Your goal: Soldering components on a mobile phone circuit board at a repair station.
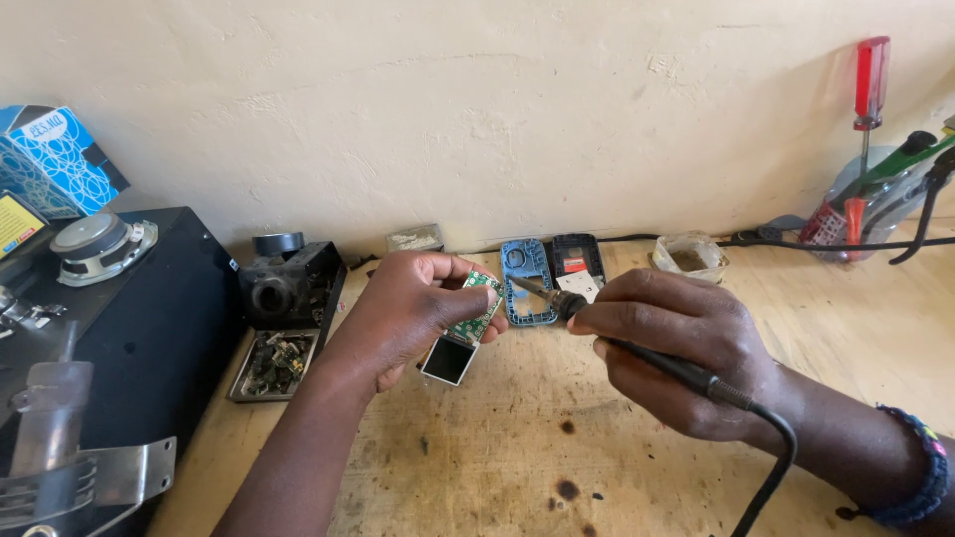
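one small green circuit board (476,306) with a dark screen hanging from its lower end sits in the left hand (418,310), fingers closed around its edges, lifted just above the wooden table (497,447) near the middle of the back edge. its long axis runs tilted, top end toward the wall, screen end toward the person. the right hand (676,348) is clamped around the black handle of a soldering iron (597,323), whose thin tip points left and slightly up, ending right at the board's upper right edge; i cannot tell if it touches. the two hands are close together, left holding the board, right just beside it. the iron's cable runs down off the lower right of the view.

just behind the hands, along the back edge, lie a blue phone frame (527,281) and a black phone back (579,261), side by side, then a small clear tub (690,257). a dark block (290,288) and a tray of scrap parts (274,363) sit to the left, beside a black box (149,328) carrying a round speaker (99,245). at the far right corner a red screwdriver (870,85) stands among other tools. nothing lies between tip and board.
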